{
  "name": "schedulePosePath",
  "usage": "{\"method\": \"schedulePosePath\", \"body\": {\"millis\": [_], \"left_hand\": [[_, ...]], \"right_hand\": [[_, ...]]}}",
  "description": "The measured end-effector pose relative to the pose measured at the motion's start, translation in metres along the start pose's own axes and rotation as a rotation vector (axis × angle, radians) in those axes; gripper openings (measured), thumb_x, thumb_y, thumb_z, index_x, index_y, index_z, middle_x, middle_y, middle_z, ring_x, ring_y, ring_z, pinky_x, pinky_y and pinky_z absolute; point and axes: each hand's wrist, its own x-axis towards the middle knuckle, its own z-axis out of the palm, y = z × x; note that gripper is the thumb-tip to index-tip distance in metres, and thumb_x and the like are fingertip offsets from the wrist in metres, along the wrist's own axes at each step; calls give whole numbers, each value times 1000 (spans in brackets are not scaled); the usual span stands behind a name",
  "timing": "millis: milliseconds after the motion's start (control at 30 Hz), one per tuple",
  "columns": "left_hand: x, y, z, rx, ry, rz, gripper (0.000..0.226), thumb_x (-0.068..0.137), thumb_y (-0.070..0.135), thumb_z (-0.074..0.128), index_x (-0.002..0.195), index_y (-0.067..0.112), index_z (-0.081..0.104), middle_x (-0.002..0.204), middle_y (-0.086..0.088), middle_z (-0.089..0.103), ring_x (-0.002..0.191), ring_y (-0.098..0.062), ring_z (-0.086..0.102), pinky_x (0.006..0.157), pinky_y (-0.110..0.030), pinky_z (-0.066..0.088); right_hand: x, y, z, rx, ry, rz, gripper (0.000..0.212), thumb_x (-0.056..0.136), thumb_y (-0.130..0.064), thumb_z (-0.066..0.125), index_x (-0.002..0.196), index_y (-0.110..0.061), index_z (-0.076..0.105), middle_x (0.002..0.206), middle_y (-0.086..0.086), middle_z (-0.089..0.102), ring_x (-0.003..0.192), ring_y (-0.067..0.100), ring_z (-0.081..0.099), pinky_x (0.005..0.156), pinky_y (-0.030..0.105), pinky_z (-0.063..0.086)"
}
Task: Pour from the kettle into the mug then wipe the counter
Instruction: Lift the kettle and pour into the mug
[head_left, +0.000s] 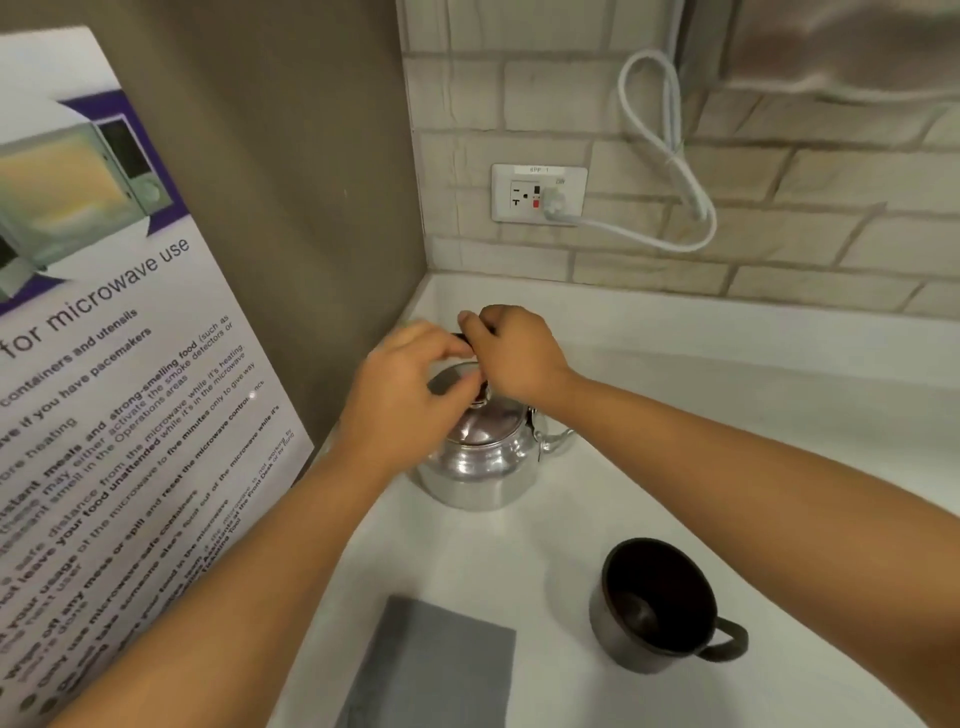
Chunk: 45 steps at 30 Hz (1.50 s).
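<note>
Both my hands are at the top of the steel kettle (480, 457), which stands on the white counter (675, 415) near the back left corner, its spout pointing right. My left hand (400, 400) curls over the lid side and my right hand (514, 353) comes in from the right; the fingers (470, 319) of both are bunched around a dark piece above the lid, which I take to be the handle. I cannot tell whether either hand has truly closed on it or is only touching it, since the hands hide the contact.

The dark mug (657, 603) sits well apart from the kettle, toward me and to the right, upright, its handle pointing right; its inside is too dark to read. The grey cloth (431, 665) lies flat just left of the mug, near the counter's front.

The risks, as I judge them: if the handle swings on its hinges, the kettle may tip as I lift and dribble from the spout early. The lid looks loose-fitting; a steep tilt could let it slide off into the mug. The mug is light and free-standing, so knocking its rim with the spout could push it over. Pouring too fast would splash onto the cloth or run toward the wall poster (104, 312).
</note>
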Motion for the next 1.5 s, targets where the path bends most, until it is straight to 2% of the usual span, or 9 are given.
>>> {"method": "schedulePosePath", "body": {"millis": [100,267,367,500,600,667,900,1033,1500], "left_hand": [[8,11,-9,-102,237,-49,13,76,9,64,90,10,62,94,-1,56,85,-11,55,74,-14,41],[26,33,-19,-312,398,-295,13,93,35,52,87,24,55,84,12,51,89,-20,55,78,-34,46],[34,47,-28,-431,449,-344,33,94,46,50,67,27,47,61,17,47,63,-2,46,61,-15,38],[33,59,-40,-530,482,-375,49,90,41,53,48,27,33,41,15,32,45,-2,29,43,-16,27],[21,62,-42,-546,456,-448,48,81,38,53,41,26,29,41,12,25,46,-7,25,43,-25,23],[9,64,-40,-542,428,-461,45,77,35,52,40,26,27,40,12,22,45,-7,22,42,-26,20],[-21,66,-40,-510,358,-420,38,75,29,51,47,23,26,36,13,23,40,-4,21,37,-18,19],[-27,71,-40,-496,335,-414,42,77,23,52,44,24,26,33,13,23,37,-4,22,36,-14,19],[-19,91,-31,-347,172,-312,39,71,31,53,38,20,35,34,6,25,42,-9,21,46,-25,21]], "right_hand": [[-4,-20,-16,67,61,-8,47,94,-28,44,50,-14,36,48,-1,40,47,13,38,50,29,30],[-16,-67,-50,86,121,-91,46,93,-27,46,55,-2,52,53,9,50,50,16,41,53,28,35],[-31,-89,-65,85,169,-141,48,93,-27,48,48,-15,36,47,0,37,44,12,33,46,26,31],[-64,-103,-81,103,121,-183,40,95,-31,49,64,-6,55,62,19,56,51,16,47,57,31,45],[-91,-94,-94,155,120,-183,32,96,-28,48,88,-5,70,84,19,71,77,29,64,85,43,52],[-114,-74,-104,178,181,-174,29,95,-28,49,96,-10,72,89,3,72,89,20,65,91,38,50],[-222,55,-91,135,429,246,35,96,-38,43,85,-14,66,84,-12,65,81,-1,58,69,17,39],[-255,102,-58,181,440,418,44,98,-40,38,79,-6,59,76,-2,62,75,12,58,65,21,41],[-252,123,-45,76,275,374,46,100,-35,25,65,-11,40,64,11,44,61,19,40,59,33,34]]}}
